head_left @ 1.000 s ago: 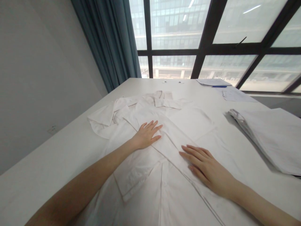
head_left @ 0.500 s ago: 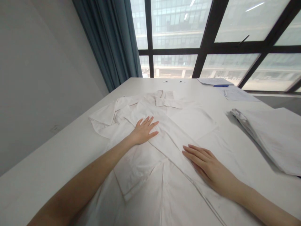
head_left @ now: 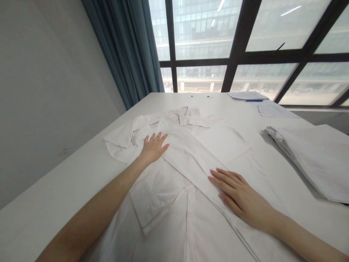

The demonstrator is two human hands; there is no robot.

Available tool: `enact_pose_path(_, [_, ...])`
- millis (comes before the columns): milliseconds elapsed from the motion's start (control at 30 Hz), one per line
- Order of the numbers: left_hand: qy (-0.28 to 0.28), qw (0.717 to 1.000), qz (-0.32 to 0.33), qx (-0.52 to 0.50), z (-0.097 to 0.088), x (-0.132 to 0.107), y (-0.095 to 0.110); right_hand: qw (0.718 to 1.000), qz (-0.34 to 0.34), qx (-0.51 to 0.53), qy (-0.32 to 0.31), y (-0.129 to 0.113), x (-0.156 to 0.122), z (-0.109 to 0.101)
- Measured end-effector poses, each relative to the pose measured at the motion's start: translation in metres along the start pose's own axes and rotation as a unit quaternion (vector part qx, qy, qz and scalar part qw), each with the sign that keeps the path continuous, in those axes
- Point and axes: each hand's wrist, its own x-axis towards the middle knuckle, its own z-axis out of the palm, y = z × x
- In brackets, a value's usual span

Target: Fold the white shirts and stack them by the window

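A white garment (head_left: 169,225) lies spread on the white table (head_left: 81,165), under two flat hands.
The cloth seems light, soft and easily wrinkled, not fragile; I would take it by the seam edges or by the cuff-like band (head_left: 194,120) at its far end. The left hand (head_left: 154,147) rests on it with fingers spread, and the right hand (head_left: 236,193) lies nearer, fingers together; neither grips anything. The near end of the garment is cut off by the frame, its right border is hard to separate from the table, and the palms are hidden. To the right, a folded white cloth (head_left: 316,160) is partly cut off; papers (head_left: 247,95) lie beyond.
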Motion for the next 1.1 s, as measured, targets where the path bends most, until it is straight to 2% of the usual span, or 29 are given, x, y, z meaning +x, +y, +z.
enact_pose_path(67, [-0.003, 1.000, 0.017, -0.004, -0.006, -0.004, 0.009, 1.000, 0.011, 0.007, 0.009, 0.000, 0.000, 0.000])
enact_pose_path(167, [-0.033, 0.992, 0.110, -0.049, -0.019, -0.017, 0.037, 0.998, 0.034, 0.012, 0.045, 0.000, 0.000, 0.003])
enact_pose_path(300, [-0.081, 0.950, 0.283, -0.104, -0.032, -0.040, 0.086, 0.995, 0.053, -0.001, 0.088, 0.002, -0.001, 0.008])
enact_pose_path(400, [-0.088, 0.933, 0.331, -0.106, -0.033, -0.042, 0.108, 0.995, 0.042, -0.011, 0.091, 0.002, 0.000, 0.009])
enact_pose_path(500, [-0.097, 0.940, 0.312, -0.097, -0.026, -0.023, 0.105, 0.995, 0.036, -0.017, 0.089, 0.002, -0.001, 0.009])
enact_pose_path(600, [-0.113, 0.960, 0.242, -0.090, -0.017, 0.006, 0.086, 0.995, 0.039, -0.015, 0.089, 0.002, -0.001, 0.008])
enact_pose_path(733, [-0.089, 0.980, 0.164, -0.069, -0.005, 0.035, 0.058, 0.996, 0.037, -0.012, 0.084, 0.002, -0.001, 0.008])
enact_pose_path(967, [-0.062, 0.995, 0.048, -0.054, 0.007, 0.065, 0.035, 0.996, 0.045, -0.005, 0.075, 0.002, -0.002, 0.007])
enact_pose_path(1100, [-0.069, 0.996, 0.019, -0.062, 0.008, 0.081, 0.023, 0.996, 0.047, -0.008, 0.070, 0.002, -0.003, 0.007])
